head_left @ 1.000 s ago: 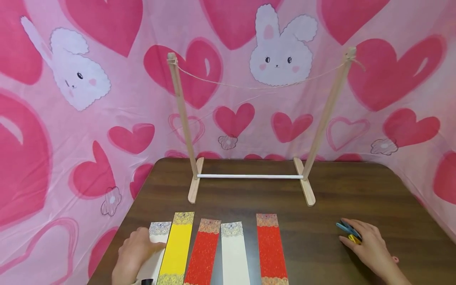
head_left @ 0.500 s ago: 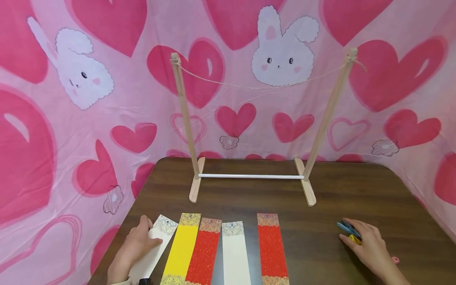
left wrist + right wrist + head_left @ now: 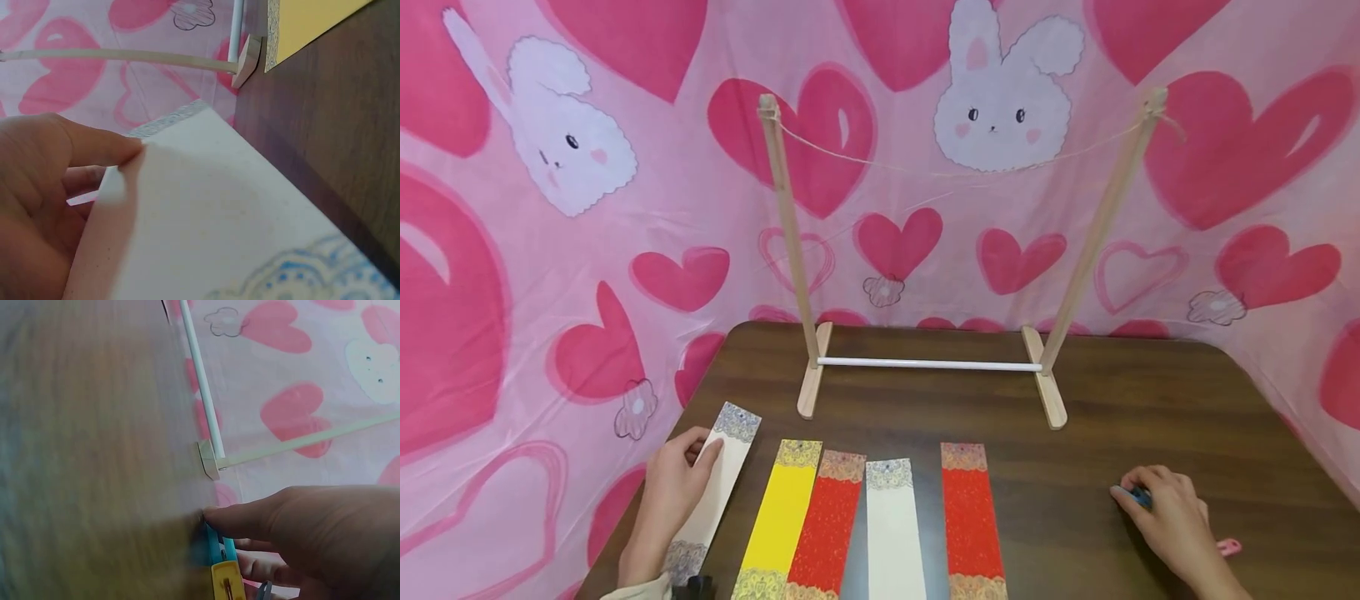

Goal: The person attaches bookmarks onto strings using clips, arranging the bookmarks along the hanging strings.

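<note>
The left hand [image 3: 673,483] pinches the leftmost white strip [image 3: 724,479], which has moved farther away, now apart from the yellow strip [image 3: 781,512]; at right, the right hand [image 3: 1172,512] pinches a blue clip [image 3: 1141,497], now mostly hidden.

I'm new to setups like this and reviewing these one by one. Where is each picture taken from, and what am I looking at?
There is no machine here: a person works with two bare hands. The wide picture comes from a camera on the head, looking forward and down; the two close ones come from cameras on each wrist.

The left hand pinches a white strip with patterned ends. The right hand holds a blue clip, with a yellow clip beside it.

On the brown table lie a yellow strip, two red strips and a second white strip. Behind them, a wooden stand has a string between its posts.
</note>
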A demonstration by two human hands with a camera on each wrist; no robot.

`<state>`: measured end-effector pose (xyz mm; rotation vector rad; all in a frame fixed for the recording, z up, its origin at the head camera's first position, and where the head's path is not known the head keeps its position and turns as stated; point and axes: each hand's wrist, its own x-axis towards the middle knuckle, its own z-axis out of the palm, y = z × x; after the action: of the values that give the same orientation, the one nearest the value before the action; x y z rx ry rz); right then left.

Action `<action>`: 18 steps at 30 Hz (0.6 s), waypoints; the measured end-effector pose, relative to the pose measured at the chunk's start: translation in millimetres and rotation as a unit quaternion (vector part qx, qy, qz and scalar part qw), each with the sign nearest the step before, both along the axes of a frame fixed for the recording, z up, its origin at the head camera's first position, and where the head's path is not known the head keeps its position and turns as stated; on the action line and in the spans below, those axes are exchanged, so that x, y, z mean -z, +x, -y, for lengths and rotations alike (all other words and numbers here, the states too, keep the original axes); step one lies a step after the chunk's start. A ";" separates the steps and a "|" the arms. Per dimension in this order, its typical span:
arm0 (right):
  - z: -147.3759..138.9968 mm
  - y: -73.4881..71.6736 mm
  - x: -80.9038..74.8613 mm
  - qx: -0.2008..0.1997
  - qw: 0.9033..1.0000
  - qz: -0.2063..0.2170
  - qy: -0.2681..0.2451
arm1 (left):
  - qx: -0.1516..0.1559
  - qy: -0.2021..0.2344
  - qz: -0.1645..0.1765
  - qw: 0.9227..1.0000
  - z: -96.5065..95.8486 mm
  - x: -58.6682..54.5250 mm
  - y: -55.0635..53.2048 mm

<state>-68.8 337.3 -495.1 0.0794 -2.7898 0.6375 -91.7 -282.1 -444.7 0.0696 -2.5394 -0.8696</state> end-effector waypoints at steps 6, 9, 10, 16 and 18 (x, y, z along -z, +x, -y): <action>0.1 -0.6 -1.8 0.005 1.000 -0.011 0.003 | 0.012 0.038 -0.007 0.999 -0.8 -4.0 -0.6; -2.1 -1.7 -4.8 0.002 1.000 0.005 0.014 | 0.045 0.053 0.008 0.998 -2.8 -1.3 -3.3; -2.8 -2.5 -6.8 -0.002 1.000 0.016 0.020 | 0.054 0.057 0.014 0.997 -3.7 0.0 -4.2; -4.1 -11.8 -23.2 -0.029 0.997 0.061 0.041 | 0.058 0.068 0.015 0.996 -8.8 0.6 -6.0; -3.4 -16.5 -28.0 -0.036 0.997 0.046 0.040 | 0.060 0.063 0.006 0.996 -9.9 -2.4 -6.7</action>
<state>-85.3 340.7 -467.1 0.1716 -2.9128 0.5603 -98.3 -272.2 -442.3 -0.0394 -2.5183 -1.0791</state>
